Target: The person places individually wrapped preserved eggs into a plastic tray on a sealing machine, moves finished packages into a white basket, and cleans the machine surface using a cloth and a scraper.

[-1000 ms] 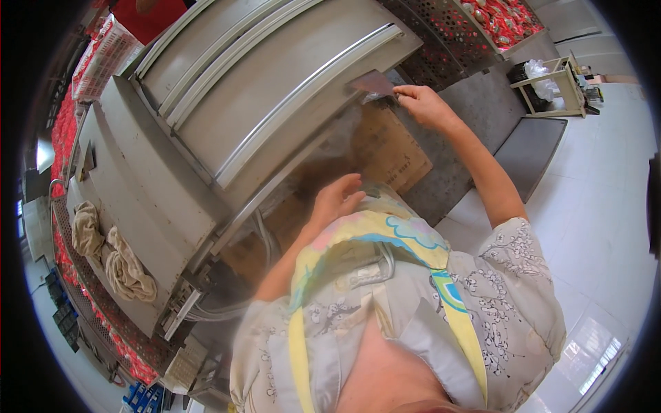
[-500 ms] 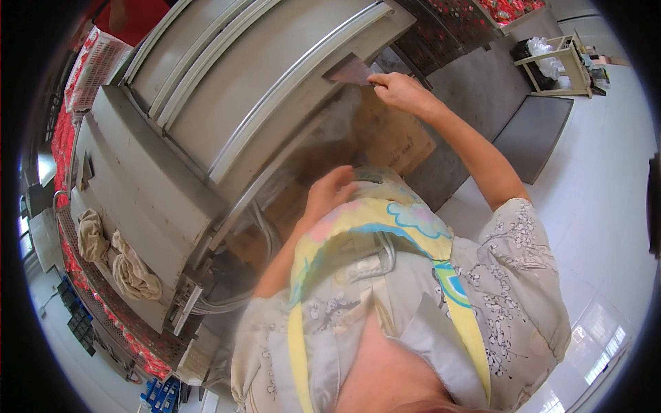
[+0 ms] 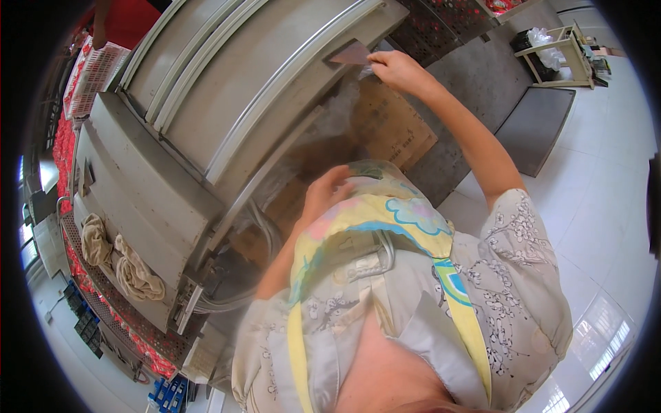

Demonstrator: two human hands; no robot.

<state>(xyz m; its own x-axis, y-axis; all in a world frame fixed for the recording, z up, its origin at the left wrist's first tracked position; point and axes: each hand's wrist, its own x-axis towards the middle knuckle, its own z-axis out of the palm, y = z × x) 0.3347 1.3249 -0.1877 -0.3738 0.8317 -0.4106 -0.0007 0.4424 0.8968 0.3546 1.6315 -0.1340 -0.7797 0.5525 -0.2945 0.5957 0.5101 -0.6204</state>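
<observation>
Right hand point(image 3: 398, 69) pinched a flat scraper point(image 3: 351, 54) against the steel machine point(image 3: 227, 103), left hand point(image 3: 325, 194) lowered near the apron point(image 3: 365, 227), cardboard point(image 3: 392, 124) beneath.

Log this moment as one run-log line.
right hand: holds scraper at steel machine edge | left hand: by apron, holds nothing visible | cardboard below

Matt metal machine point(image 3: 227, 103), brown cardboard point(image 3: 392, 124)
</observation>
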